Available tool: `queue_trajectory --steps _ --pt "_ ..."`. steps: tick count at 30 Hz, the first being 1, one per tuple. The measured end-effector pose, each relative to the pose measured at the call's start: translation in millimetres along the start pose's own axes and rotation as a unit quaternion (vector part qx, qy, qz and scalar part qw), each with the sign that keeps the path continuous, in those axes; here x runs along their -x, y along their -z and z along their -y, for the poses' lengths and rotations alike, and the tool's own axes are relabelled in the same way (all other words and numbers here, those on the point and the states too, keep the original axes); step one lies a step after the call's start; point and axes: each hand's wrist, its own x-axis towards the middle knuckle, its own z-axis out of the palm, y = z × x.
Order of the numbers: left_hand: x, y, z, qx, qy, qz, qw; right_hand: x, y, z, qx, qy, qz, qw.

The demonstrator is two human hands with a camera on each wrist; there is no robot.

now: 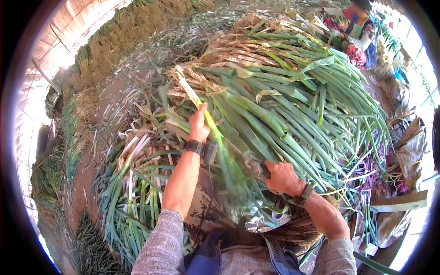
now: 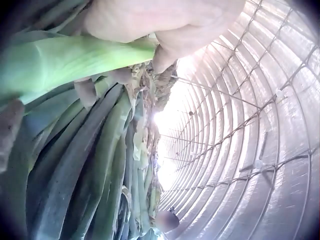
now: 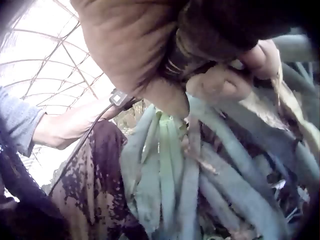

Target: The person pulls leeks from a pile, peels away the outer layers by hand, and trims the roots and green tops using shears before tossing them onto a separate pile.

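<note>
A long leek with a pale stem (image 1: 189, 91) slants across the head view. The left hand (image 1: 199, 124) has its fingers curled round the stem, below the root end; in the left wrist view the hand (image 2: 160, 20) grips the bright green stalk (image 2: 75, 57). Lower right of it, the right hand (image 1: 284, 178) is closed round a dark object (image 1: 264, 170), beside the blurred leaves. In the right wrist view the fingers of the right hand (image 3: 130, 40) wrap a dark, ridged handle (image 3: 175, 62) above green leaves (image 3: 167, 170). What the handle belongs to cannot be made out.
A large leek heap (image 1: 293, 96) spreads ahead and to the right. A smaller pile (image 1: 133, 197) lies at the left, near the legs. Loose scraps cover the ground at the upper left. Another person (image 1: 360, 34) sits at the upper right. A board (image 1: 399, 201) lies at the right.
</note>
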Motion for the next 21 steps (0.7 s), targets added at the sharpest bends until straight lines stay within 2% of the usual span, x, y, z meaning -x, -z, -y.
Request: queue_trajectory --steps 5,7,8,12,13,15,16,17,18,19,21 --pt "6.7 -10.4 -4.7 -0.033 -0.017 -0.047 0.998 2.9 4.1 -5.1 -0.023 0.010 -0.006 1.000" --pt "7.1 -9.8 -10.7 0.023 0.009 0.085 0.996 0.1 5.7 -10.1 -0.024 0.009 -0.022 0.999" --pt "6.2 -12.9 -9.7 0.043 -0.007 0.139 0.989 0.0 6.4 -12.7 -0.025 0.008 -0.039 0.999" --pt "19.1 -30.3 -12.1 0.056 -0.050 0.186 0.980 1.3 17.3 -12.3 -0.054 0.052 -0.074 0.994" --pt "17.0 -30.5 -11.9 0.057 -0.050 0.185 0.980 0.8 17.0 -12.4 -0.054 0.053 -0.073 0.994" --pt "14.8 -33.4 -8.9 0.026 -0.078 0.099 0.992 1.6 14.9 -12.8 -0.034 0.039 -0.062 0.997" --pt "16.0 -35.1 -6.7 0.026 -0.076 0.098 0.992 2.6 13.9 -13.5 -0.035 0.038 -0.061 0.997" --pt "17.0 -37.4 -5.3 -0.124 -0.175 0.034 0.976 3.0 13.3 -14.5 -0.033 0.039 -0.054 0.997" --pt "17.7 -39.1 -5.0 -0.269 -0.269 -0.031 0.924 2.7 13.3 -14.9 -0.030 0.040 -0.047 0.998" --pt "18.3 -40.2 -5.7 -0.268 -0.270 -0.032 0.924 2.3 13.6 -14.6 -0.030 0.042 -0.047 0.998" --pt "18.3 -41.3 -5.0 -0.359 -0.364 0.007 0.859 3.9 14.3 -13.7 -0.025 0.044 -0.045 0.998"
